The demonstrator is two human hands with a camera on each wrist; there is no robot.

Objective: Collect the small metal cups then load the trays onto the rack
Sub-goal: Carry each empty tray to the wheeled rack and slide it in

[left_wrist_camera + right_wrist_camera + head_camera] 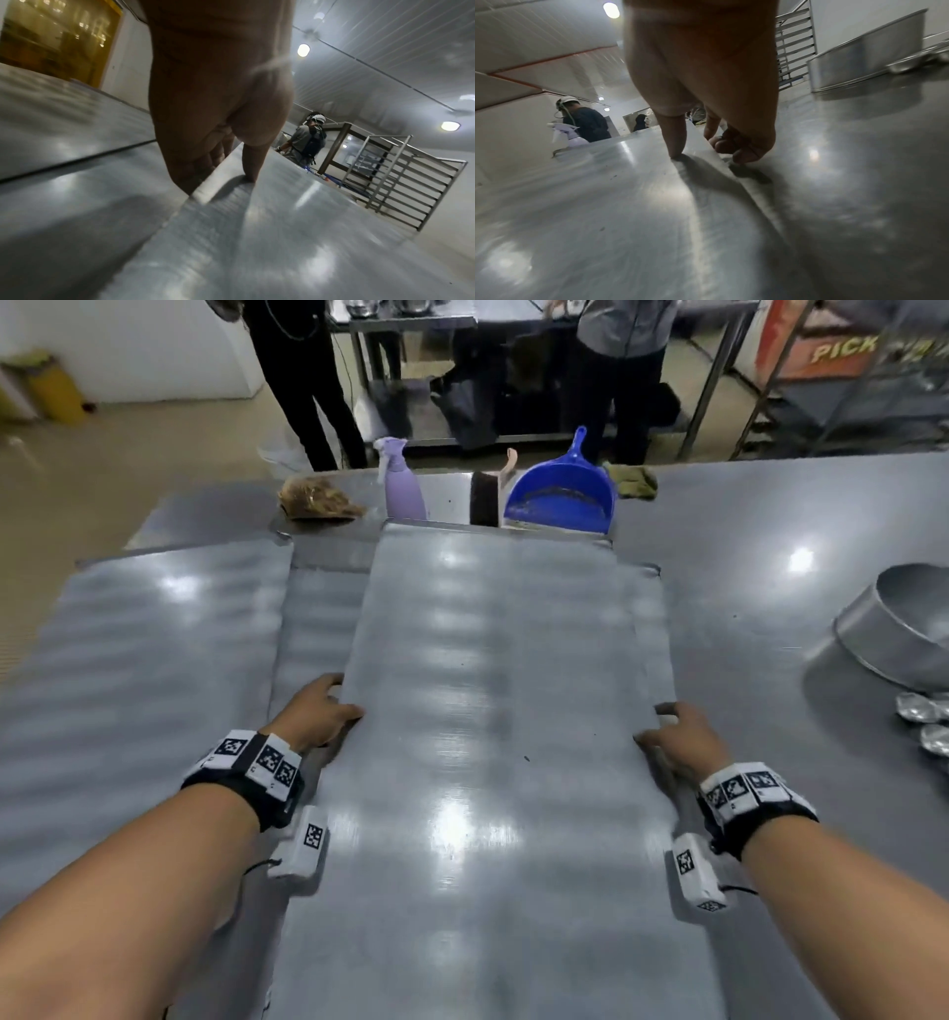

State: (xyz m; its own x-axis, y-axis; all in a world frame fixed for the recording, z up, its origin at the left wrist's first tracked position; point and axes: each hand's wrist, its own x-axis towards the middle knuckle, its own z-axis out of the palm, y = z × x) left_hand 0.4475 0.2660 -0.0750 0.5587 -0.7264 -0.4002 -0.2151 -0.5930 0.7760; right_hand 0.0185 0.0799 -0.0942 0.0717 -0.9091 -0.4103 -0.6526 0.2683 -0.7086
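Note:
A long flat metal tray (493, 685) lies in front of me, over another tray (318, 618) that shows beneath it on the left. My left hand (321, 711) grips its left edge, with the thumb (253, 162) on top and the fingers (203, 162) under the rim. My right hand (678, 737) grips the right edge, its thumb (675, 138) on top and the fingers (744, 146) curled at the rim. A few small metal cups (924, 716) sit at the far right of the table. The rack (401, 182) stands beyond the table.
A third tray (154, 649) lies to the left. A large round metal pan (904, 629) stands by the cups. At the table's far edge are a purple spray bottle (403, 485), a brush (485, 498) and a blue dustpan (562, 492). People stand beyond.

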